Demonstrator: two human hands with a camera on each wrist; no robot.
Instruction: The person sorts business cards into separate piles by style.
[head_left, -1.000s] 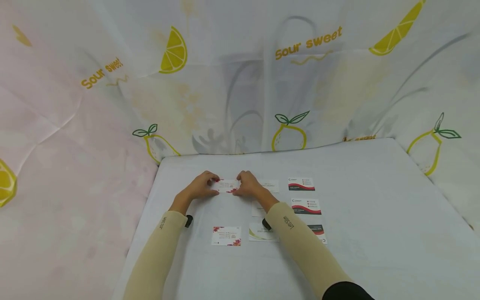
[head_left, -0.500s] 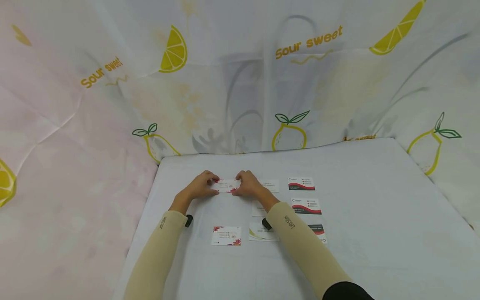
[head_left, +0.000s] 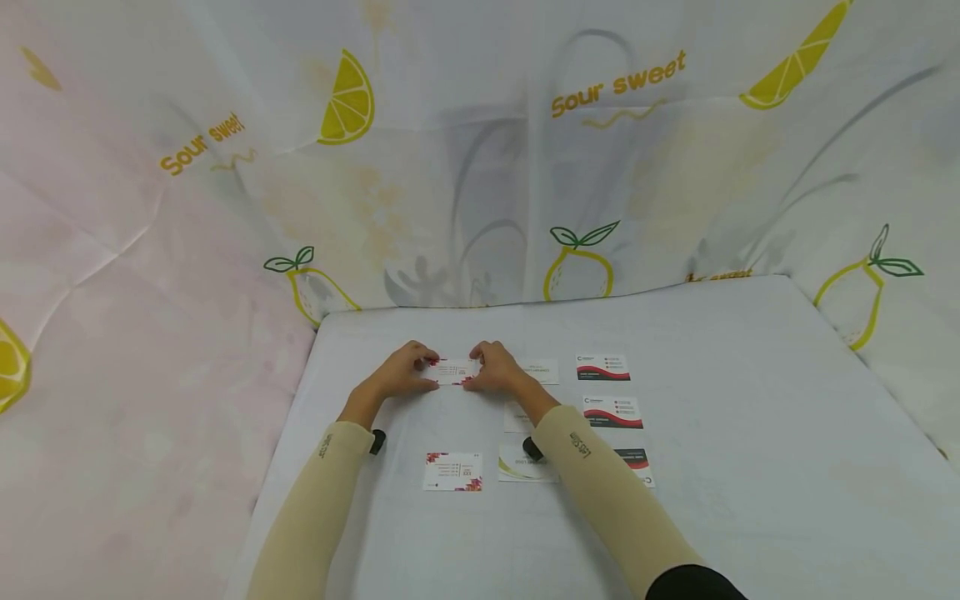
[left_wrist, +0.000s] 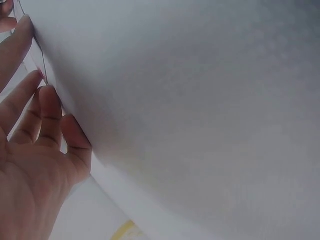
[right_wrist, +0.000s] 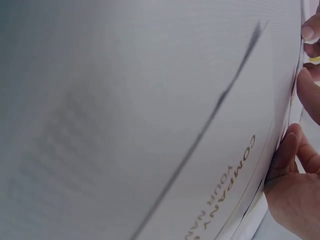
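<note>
A white business card (head_left: 452, 372) with red floral corners lies near the table's far left, between both hands. My left hand (head_left: 401, 371) pinches its left end between thumb and fingers. At the opposite end, my right hand (head_left: 497, 368) pinches the card the same way. Only the card's thin edge shows by the left-hand fingers (left_wrist: 50, 107) in the left wrist view. A white card with gold lettering (right_wrist: 227, 182) lies beside my right hand in the right wrist view. A matching floral card (head_left: 452, 472) lies nearer me.
Right of the floral cards runs a column of white cards, the nearest with a green curve (head_left: 517, 467), partly under my right forearm. Further right are red-and-black cards (head_left: 603, 367), the nearest partly covered by the sleeve (head_left: 592, 467). A lemon-print curtain (head_left: 465, 208) hangs behind the table (head_left: 750, 400).
My right hand shifts very slightly left at the card's end. Otherwise the hands and cards stay in place.
</note>
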